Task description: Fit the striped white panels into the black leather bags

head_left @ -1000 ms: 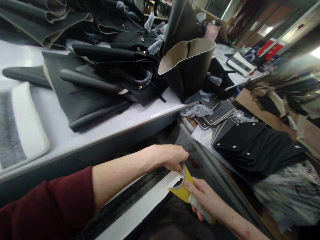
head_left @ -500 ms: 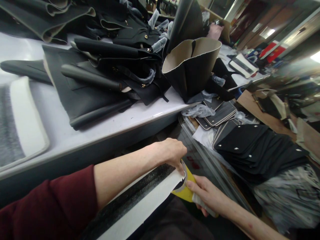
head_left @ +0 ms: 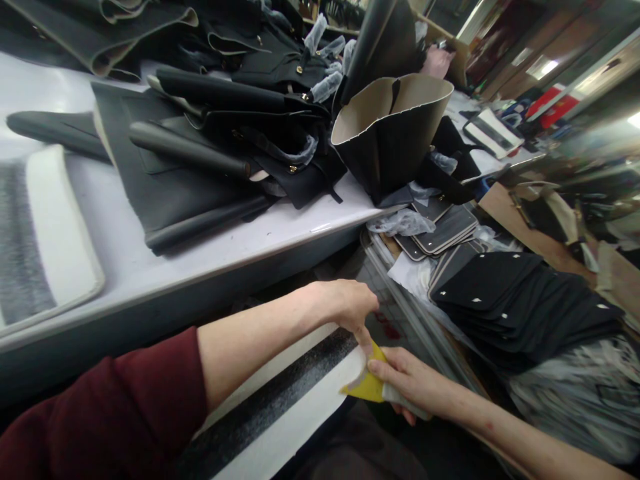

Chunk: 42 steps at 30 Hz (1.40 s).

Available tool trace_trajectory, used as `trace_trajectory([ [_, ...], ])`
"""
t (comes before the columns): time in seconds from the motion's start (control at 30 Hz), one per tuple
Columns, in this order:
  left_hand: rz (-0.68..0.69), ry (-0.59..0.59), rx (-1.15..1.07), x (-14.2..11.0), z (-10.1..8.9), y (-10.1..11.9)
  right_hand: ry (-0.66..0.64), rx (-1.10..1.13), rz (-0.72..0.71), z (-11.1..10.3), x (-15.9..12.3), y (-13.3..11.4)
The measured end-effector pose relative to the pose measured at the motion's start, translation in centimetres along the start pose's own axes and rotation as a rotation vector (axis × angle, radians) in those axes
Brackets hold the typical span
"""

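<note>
A long panel (head_left: 295, 393), white with a speckled black band, slants up from the lower middle toward my hands. At its far end my left hand (head_left: 353, 307) reaches over with bent fingers, one fingertip pressed down where panel and yellow meet. What these fingers grip is hidden. My right hand (head_left: 407, 380) is closed on a yellow piece of thin sheet (head_left: 367, 387) with a greyish edge, thumb on top. This sheet lies against the panel's end. Below the right fingers a whitish strip (head_left: 407, 402) shows, also in that hand.
Behind my hands runs a white table (head_left: 295, 230) bearing folded black bag parts (head_left: 185, 180) and an upright open black bag body (head_left: 400, 147). A similar white-and-black panel (head_left: 65, 227) lies at left. Stacked black panels (head_left: 520, 300) and plastic wrap (head_left: 570, 393) sit at right.
The torn dark gap at the panel's end no longer shows. The yellow sheet is flatter and more pointed, and the left fingertip has moved slightly down onto it.
</note>
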<state>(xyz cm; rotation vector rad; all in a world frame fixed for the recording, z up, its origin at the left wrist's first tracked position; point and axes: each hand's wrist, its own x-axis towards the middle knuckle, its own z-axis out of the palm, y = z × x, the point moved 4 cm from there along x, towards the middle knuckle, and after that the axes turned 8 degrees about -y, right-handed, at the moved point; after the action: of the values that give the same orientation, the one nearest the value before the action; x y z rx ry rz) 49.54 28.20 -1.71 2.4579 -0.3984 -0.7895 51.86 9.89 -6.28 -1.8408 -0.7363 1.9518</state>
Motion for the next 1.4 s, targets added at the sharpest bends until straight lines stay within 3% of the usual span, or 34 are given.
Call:
trace_trajectory([
  [0.13, 0.002, 0.148, -0.216, -1.6, -0.1, -1.7, -0.019, 0.089, 0.043, 0.8, 0.5, 0.4],
  [0.23, -0.078, 0.254, -0.346, -3.6, 0.4, -3.4, 0.010, 0.170, 0.055, 1.9, 0.6, 0.6],
  [0.43, -0.160, 0.266, -0.490, -6.7, 3.0, -4.4, 0.063, 0.390, 0.058, 4.0, 0.4, 0.9],
  [0.7, -0.115, 0.419, -0.722, -5.8, 6.4, -4.0, 0.090, 0.617, 0.095, 7.1, 0.5, 0.3],
  [0.9, -0.097, 0.427, -0.877, -6.1, 6.5, -3.5, 0.073, 0.703, -0.010, 9.4, 0.8, 0.1],
  [1.03, -0.072, 0.421, -0.954, -6.2, 6.4, -3.0, 0.062, 0.635, -0.035, 10.6, -1.0, 1.4],
  [1.13, -0.066, 0.432, -0.983, -6.1, 6.5, -3.0, 0.228, 0.529, -0.204, 10.1, -2.9, 2.3],
  [1.27, -0.074, 0.432, -1.014, -6.1, 6.6, -3.0, 0.733, 0.606, -0.439, 6.3, -3.7, 3.3],
  [1.33, -0.094, 0.432, -1.025, -6.1, 6.6, -3.1, 0.812, 0.652, -0.465, 4.9, -2.4, 3.4],
  [1.4, -0.097, 0.425, -1.054, -6.1, 6.7, -3.2, 0.770, 0.654, -0.468, 4.4, -0.3, 3.2],
])
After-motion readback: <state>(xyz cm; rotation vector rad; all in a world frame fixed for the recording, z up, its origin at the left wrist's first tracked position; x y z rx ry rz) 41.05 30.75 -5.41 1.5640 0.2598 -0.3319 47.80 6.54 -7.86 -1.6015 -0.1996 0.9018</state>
